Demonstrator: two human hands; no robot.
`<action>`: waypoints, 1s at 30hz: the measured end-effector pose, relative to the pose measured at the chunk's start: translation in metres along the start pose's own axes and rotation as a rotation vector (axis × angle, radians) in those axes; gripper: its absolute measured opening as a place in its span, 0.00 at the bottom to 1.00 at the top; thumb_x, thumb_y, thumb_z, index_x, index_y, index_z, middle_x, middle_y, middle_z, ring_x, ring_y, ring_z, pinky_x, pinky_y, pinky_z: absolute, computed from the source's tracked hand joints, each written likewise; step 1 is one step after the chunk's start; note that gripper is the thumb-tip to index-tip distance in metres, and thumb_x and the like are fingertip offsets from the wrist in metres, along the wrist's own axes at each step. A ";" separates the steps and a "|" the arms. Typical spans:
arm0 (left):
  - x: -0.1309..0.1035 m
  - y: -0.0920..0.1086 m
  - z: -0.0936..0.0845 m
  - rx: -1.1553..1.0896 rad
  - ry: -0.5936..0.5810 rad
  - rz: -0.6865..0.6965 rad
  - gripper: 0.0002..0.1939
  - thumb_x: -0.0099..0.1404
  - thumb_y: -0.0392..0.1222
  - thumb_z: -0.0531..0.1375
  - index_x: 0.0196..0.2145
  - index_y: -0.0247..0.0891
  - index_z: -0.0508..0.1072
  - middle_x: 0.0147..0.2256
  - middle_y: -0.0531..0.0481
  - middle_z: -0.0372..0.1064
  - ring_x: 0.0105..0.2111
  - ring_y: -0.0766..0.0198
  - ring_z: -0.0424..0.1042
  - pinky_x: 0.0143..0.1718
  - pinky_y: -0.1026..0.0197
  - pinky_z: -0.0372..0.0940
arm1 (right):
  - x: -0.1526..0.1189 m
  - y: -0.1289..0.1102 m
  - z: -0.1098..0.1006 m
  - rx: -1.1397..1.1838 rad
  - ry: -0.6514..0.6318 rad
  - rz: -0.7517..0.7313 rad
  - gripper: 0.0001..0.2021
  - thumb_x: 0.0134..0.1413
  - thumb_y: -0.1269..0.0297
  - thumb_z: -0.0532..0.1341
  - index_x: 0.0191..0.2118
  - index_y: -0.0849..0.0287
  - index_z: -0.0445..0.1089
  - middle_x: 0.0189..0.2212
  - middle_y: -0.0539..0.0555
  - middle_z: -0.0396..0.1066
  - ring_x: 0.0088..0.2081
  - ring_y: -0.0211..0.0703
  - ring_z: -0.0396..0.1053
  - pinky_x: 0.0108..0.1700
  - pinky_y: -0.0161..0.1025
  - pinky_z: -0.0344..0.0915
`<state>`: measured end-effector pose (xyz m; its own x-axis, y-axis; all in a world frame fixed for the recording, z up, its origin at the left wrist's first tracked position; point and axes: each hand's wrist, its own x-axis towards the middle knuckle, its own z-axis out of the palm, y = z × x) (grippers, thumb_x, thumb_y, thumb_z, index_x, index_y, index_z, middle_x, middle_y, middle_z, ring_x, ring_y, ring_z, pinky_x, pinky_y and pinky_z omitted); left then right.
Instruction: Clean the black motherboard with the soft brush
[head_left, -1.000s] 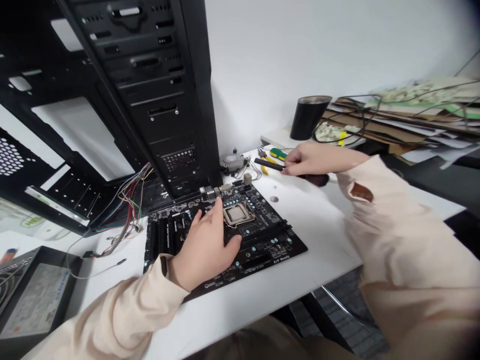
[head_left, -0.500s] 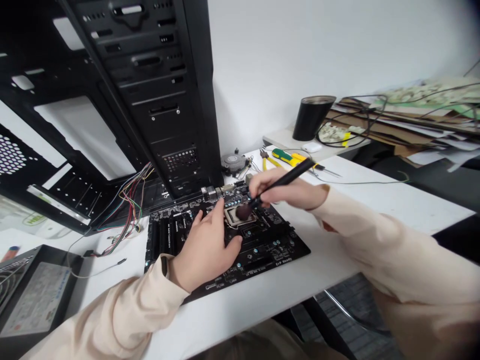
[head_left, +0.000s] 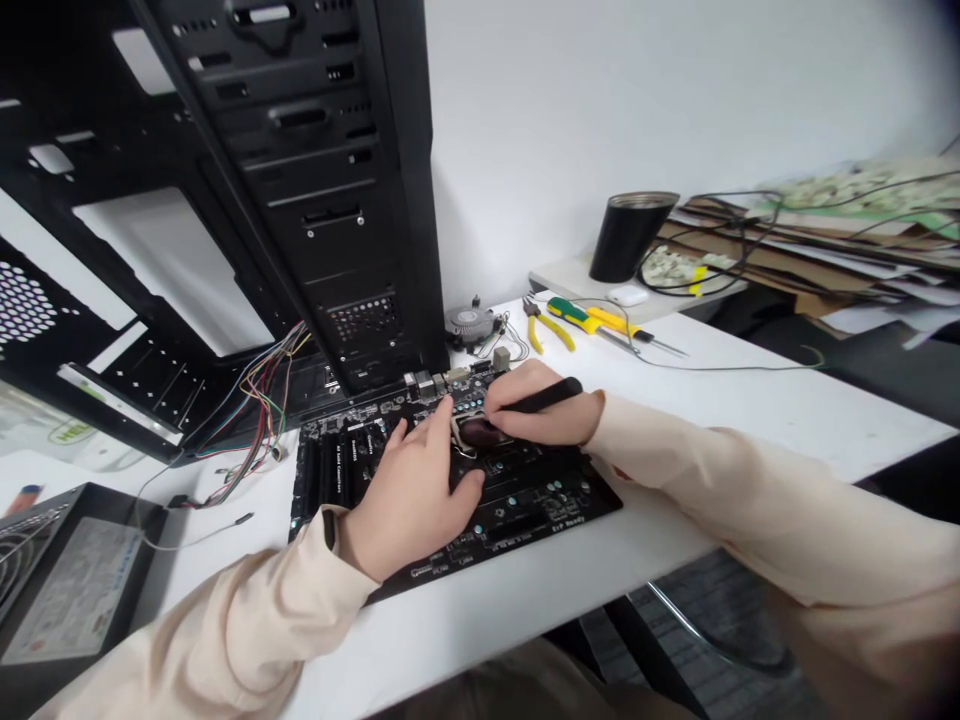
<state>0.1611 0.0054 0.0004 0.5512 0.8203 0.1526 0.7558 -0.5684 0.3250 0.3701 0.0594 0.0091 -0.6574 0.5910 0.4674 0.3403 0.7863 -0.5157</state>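
Note:
A black motherboard (head_left: 525, 510) lies on the white table in front of me. My left hand (head_left: 412, 490) rests on it with fingers stretched and thumb apart, holding nothing. In my right hand (head_left: 536, 405) is a makeup-type brush (head_left: 551, 394) with a black handle, now tilted low. Its dark reddish bristles (head_left: 480, 432) press over the CPU socket (head_left: 459, 440), whose metal frame shows around them and whose middle they hide. The fingers of the right hand cover part of the brush and the board beyond the socket.
An open black computer case (head_left: 337, 200) stands at the back left, with loose coloured wires (head_left: 262, 410). A power supply (head_left: 75, 580) sits at left. Behind the board lie a CPU fan (head_left: 470, 322), pliers (head_left: 547, 328) and screwdrivers (head_left: 574, 314). A black cup (head_left: 630, 238) and stacked cardboard (head_left: 750, 250) are at right.
My right hand has come down and left, laying the brush lower so its bristles spread across the socket. My left hand has stayed in place on the board.

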 end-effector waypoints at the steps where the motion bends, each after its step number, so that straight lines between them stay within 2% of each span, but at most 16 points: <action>1: 0.000 0.000 0.000 0.001 0.000 0.000 0.37 0.64 0.41 0.54 0.64 0.28 0.42 0.59 0.33 0.58 0.59 0.51 0.59 0.62 0.42 0.47 | 0.000 0.001 0.001 -0.013 0.032 -0.004 0.10 0.52 0.66 0.55 0.23 0.60 0.69 0.20 0.51 0.69 0.24 0.35 0.64 0.29 0.33 0.62; 4: 0.000 -0.001 0.000 0.006 -0.002 0.003 0.37 0.64 0.41 0.54 0.64 0.26 0.42 0.59 0.33 0.59 0.59 0.51 0.60 0.62 0.42 0.46 | 0.000 0.003 0.003 -0.015 0.092 -0.010 0.10 0.54 0.65 0.54 0.28 0.61 0.71 0.24 0.53 0.72 0.26 0.36 0.66 0.31 0.34 0.63; 9: -0.001 -0.002 0.000 0.013 -0.008 0.012 0.36 0.65 0.41 0.53 0.64 0.24 0.43 0.59 0.33 0.58 0.60 0.53 0.58 0.63 0.44 0.45 | 0.001 0.006 0.004 -0.014 0.038 -0.039 0.10 0.52 0.65 0.56 0.25 0.60 0.71 0.20 0.50 0.70 0.23 0.34 0.65 0.28 0.32 0.62; 13: -0.001 -0.001 0.001 0.017 -0.008 0.009 0.35 0.65 0.41 0.53 0.64 0.24 0.43 0.59 0.32 0.58 0.60 0.52 0.58 0.63 0.43 0.46 | -0.001 0.009 0.004 -0.048 0.144 -0.014 0.10 0.53 0.64 0.55 0.29 0.60 0.72 0.25 0.53 0.73 0.28 0.37 0.68 0.32 0.35 0.63; 17: 0.000 -0.001 0.001 0.018 -0.018 0.014 0.36 0.64 0.41 0.54 0.64 0.26 0.44 0.59 0.34 0.59 0.60 0.53 0.58 0.63 0.43 0.46 | -0.002 0.007 0.007 -0.008 0.068 -0.006 0.11 0.54 0.65 0.54 0.26 0.60 0.71 0.19 0.49 0.70 0.21 0.33 0.65 0.26 0.31 0.61; 19: 0.000 -0.001 0.001 0.023 -0.017 0.013 0.36 0.64 0.41 0.54 0.64 0.26 0.43 0.59 0.33 0.58 0.60 0.53 0.58 0.63 0.44 0.45 | -0.001 0.006 0.007 -0.046 0.050 -0.010 0.09 0.53 0.66 0.56 0.27 0.60 0.72 0.20 0.49 0.70 0.23 0.34 0.66 0.28 0.32 0.63; 21: -0.001 -0.002 0.001 0.029 -0.018 0.011 0.36 0.65 0.41 0.54 0.64 0.24 0.43 0.60 0.32 0.57 0.60 0.52 0.57 0.63 0.44 0.45 | -0.001 0.003 0.006 -0.110 0.118 -0.015 0.08 0.52 0.66 0.57 0.29 0.60 0.72 0.25 0.52 0.73 0.27 0.37 0.69 0.33 0.34 0.64; 23: -0.001 -0.002 0.000 0.032 -0.021 0.011 0.36 0.65 0.42 0.54 0.64 0.24 0.44 0.60 0.32 0.57 0.60 0.52 0.58 0.63 0.44 0.46 | 0.000 0.000 0.004 -0.125 0.175 -0.017 0.08 0.53 0.66 0.56 0.30 0.60 0.73 0.26 0.52 0.74 0.28 0.37 0.70 0.33 0.34 0.65; 27: -0.001 -0.001 -0.001 0.035 -0.029 0.017 0.36 0.65 0.42 0.54 0.64 0.25 0.44 0.58 0.33 0.60 0.59 0.52 0.59 0.62 0.43 0.46 | 0.001 -0.002 0.003 -0.056 0.011 -0.017 0.10 0.53 0.68 0.55 0.25 0.61 0.71 0.18 0.48 0.69 0.20 0.31 0.64 0.23 0.29 0.61; 29: -0.001 0.000 -0.001 0.039 -0.028 0.017 0.36 0.65 0.42 0.54 0.64 0.24 0.45 0.59 0.33 0.60 0.59 0.52 0.59 0.63 0.43 0.46 | 0.000 0.000 0.004 -0.093 -0.006 -0.022 0.10 0.52 0.68 0.55 0.27 0.61 0.72 0.20 0.49 0.71 0.22 0.32 0.66 0.26 0.30 0.63; 30: -0.001 0.000 -0.001 0.042 -0.026 0.017 0.36 0.65 0.42 0.54 0.64 0.24 0.45 0.59 0.33 0.59 0.59 0.52 0.59 0.63 0.43 0.46 | 0.000 0.001 0.004 -0.126 0.029 -0.023 0.09 0.52 0.68 0.55 0.28 0.61 0.72 0.22 0.51 0.72 0.24 0.34 0.68 0.29 0.31 0.64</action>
<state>0.1602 0.0051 0.0010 0.5728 0.8088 0.1334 0.7600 -0.5850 0.2833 0.3681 0.0595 0.0058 -0.6472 0.5760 0.4993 0.4083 0.8151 -0.4111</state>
